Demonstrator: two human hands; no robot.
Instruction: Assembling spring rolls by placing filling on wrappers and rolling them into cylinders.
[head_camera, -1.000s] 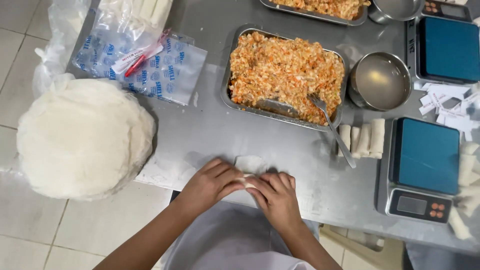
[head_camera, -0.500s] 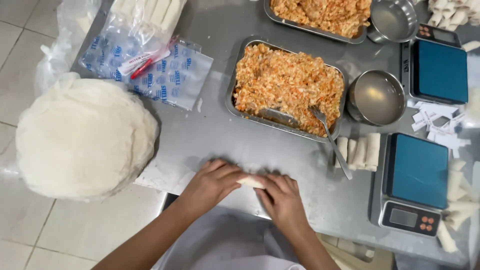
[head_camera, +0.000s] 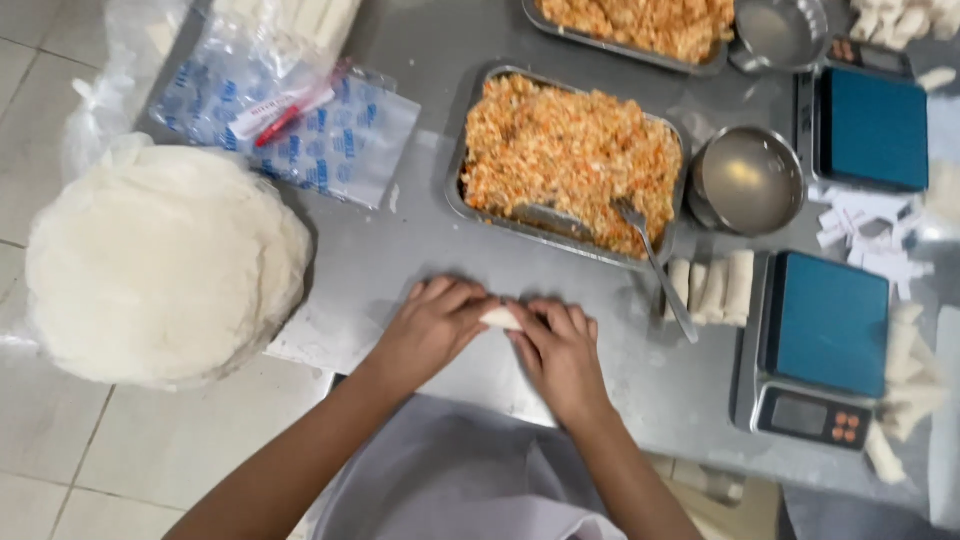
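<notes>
White roll (head_camera: 500, 318) lies crosswise, ends under both hands (head_camera: 497, 335).

Left hand (head_camera: 435, 325), right hand (head_camera: 560, 350) pressing white roll (head_camera: 500, 318), filling tray (head_camera: 455, 190) beyond

The roll (head_camera: 500, 318) lay on the table (head_camera: 400, 250) between the left hand (head_camera: 432, 328) and the right hand (head_camera: 562, 352). A pile of wrappers (head_camera: 160, 265) sat to the left. Behind the hands was a tray of filling (head_camera: 570, 160) with a spoon (head_camera: 655, 265) in it. Right of the tray stood a bowl (head_camera: 748, 180). Finished rolls (head_camera: 712, 290) lay near it, left of a scale (head_camera: 822, 345).
</notes>
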